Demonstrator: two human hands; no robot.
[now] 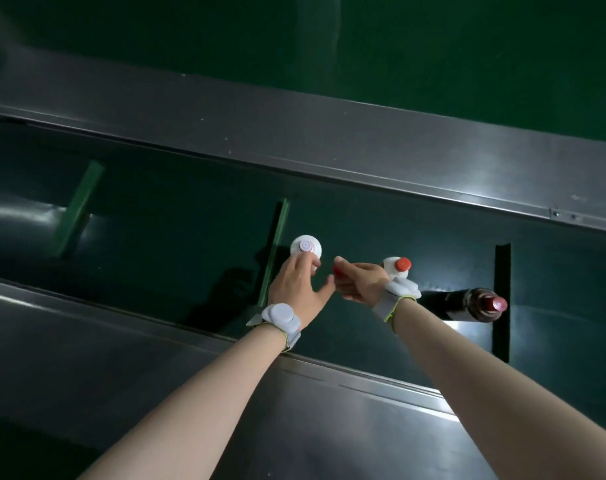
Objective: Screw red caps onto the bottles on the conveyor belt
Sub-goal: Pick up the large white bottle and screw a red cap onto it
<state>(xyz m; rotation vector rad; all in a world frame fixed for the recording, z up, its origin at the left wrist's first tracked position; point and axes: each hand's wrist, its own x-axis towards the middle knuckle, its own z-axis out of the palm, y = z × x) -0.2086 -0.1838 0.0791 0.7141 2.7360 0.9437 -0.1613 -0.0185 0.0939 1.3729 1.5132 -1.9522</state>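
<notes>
Two bottles to the right already wear caps: white bottle (395, 268) and dark bottle (481, 304). Uncapped bottle (306, 249) stands mid-belt (156, 220), left hand (299, 289) grasping it. Right hand (358, 280) pinches a red cap (337, 270) just beside it, not yet seated.

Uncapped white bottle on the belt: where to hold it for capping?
Hold the white bottle by its shoulder from the near-left, as the left hand does. It stands upright, so that probably leaves the neck clear above for the red cap in the right hand.
</notes>
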